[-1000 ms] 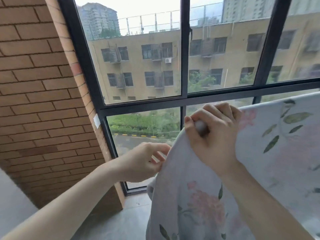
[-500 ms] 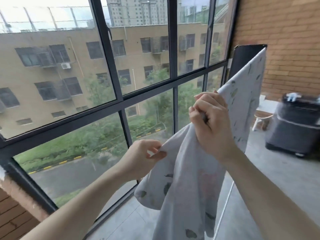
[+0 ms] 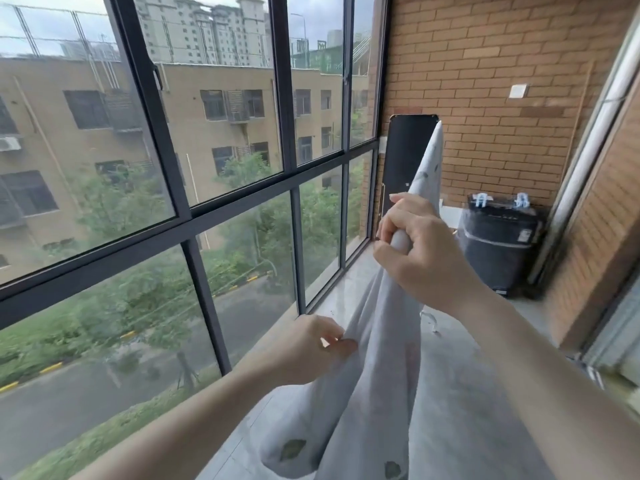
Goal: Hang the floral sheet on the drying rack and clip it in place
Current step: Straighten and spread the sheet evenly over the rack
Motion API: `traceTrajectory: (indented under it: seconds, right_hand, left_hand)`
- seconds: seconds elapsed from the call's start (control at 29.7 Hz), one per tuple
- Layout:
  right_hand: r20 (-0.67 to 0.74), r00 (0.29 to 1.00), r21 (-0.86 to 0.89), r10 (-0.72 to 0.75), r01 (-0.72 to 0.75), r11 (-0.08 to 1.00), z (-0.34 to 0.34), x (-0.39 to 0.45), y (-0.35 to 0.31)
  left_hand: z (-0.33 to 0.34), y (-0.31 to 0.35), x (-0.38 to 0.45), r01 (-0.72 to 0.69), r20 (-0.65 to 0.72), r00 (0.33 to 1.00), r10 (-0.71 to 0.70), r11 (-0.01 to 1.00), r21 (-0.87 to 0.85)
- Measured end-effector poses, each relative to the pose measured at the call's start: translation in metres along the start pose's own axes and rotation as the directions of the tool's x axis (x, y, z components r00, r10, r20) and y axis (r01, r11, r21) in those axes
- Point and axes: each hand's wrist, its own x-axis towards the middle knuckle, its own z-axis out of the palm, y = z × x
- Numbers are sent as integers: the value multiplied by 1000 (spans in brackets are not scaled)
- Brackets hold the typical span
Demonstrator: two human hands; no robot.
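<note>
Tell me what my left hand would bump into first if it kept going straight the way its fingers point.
The left hand pinches the floral sheet with fingers pointing right, so it would push straight into that hanging fabric. Beyond the cloth I cannot judge depth.

Head-worn view, forward-down, close over hands (image 3: 422, 251)

Soft, even daylight pours in through the big window (image 3: 194, 168) on the left, and the sky up top washes out pale. No hard shadows anywhere, just gentle shading in the folds of the sheet (image 3: 381, 393). The whole frame runs slightly soft, with the trees outside smeared. Wide-angle bending shows at the edges: window bars lean, and the brick wall (image 3: 502, 81) tilts.
</note>
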Motion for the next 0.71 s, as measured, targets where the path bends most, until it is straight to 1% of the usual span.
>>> traceTrajectory:
  seconds: [0.1,0.24,0.34,0.4,0.47,0.5,0.54,0.57,0.61,0.67,0.71]
  right_hand:
    - [-14,1000,-34,4,-4,999,-6,0,-2]
    - [-42,999,-65,18,-21,998,-1,-9,-9]
    - [-17,998,-123,62,-64,990,6,-16,-20]
    - [-35,995,-234,91,-97,967,15,-20,-30]
    - [-21,994,-293,111,-112,949,18,-34,-37]
    - [-48,994,-346,101,-111,932,25,-39,-38]
    - [-112,984,-418,137,-171,892,53,-42,-51]
    - [-169,979,-442,118,-182,878,56,-50,-53]
    - [-199,972,-471,121,-203,859,65,-61,-60]
    - [-253,955,-490,154,-264,831,85,-81,-68]
    - [-295,934,-506,204,-333,795,118,-87,-76]
  left_hand:
    - [-1,-5,2,-20,78,997,27,996,-87]
    - [1,-46,-10,55,79,996,-36,965,-256]
    - [6,-71,-12,85,147,988,-47,960,-267]
    - [9,-87,-5,93,206,978,-37,959,-268]
    - [11,-86,-3,125,215,974,-71,960,-250]
    - [10,-87,-3,122,235,970,-60,958,-259]
    - [2,-111,-8,90,313,950,-3,960,-265]
    - [6,-115,-11,64,341,940,34,960,-271]
    - [6,-121,-15,70,375,926,46,955,-290]
    - [1,-132,-20,68,418,905,79,943,-326]
    - [-7,-158,-26,92,465,881,89,932,-352]
